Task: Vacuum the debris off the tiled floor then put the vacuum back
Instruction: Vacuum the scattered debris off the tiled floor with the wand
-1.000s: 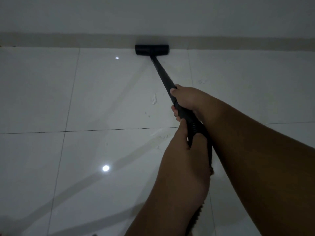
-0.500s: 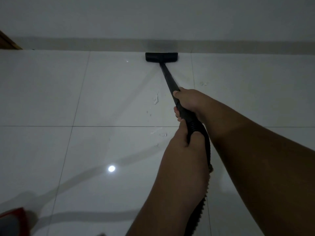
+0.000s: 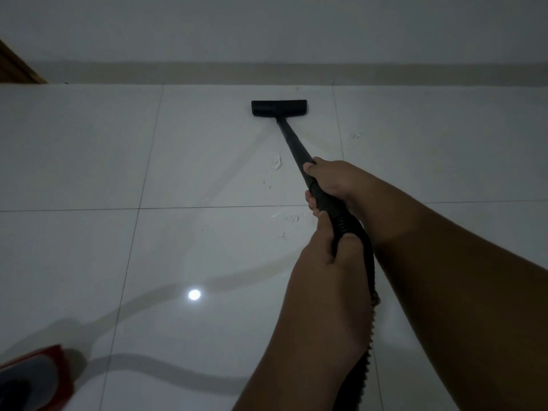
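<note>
The fingers (image 3: 310,201) of the right hand (image 3: 333,180) are being kept curled round the black wand (image 3: 292,140), with the thumb laid along its top. Just behind, the left hand (image 3: 326,250) is being wrapped tightly about the ribbed hose (image 3: 345,223), so both grips are being held closed on the vacuum.

Farther out, the floor head (image 3: 278,108) is being drawn back over the tiled floor (image 3: 89,158). A second ago it was being pressed against the skirting (image 3: 178,73); now a strip of bare tile is being left between them.

The white debris (image 3: 277,164) is not yet being reached. Scraps are lying just left of the wand, more near the tile joint, and a small patch off to the right. The cleaning is judged to be barely begun, and the next pass is being called leftward across the scraps.

At the lower left a red-edged object (image 3: 35,378) is being brought into view. It is possibly the vacuum body, though that cannot be told.
</note>
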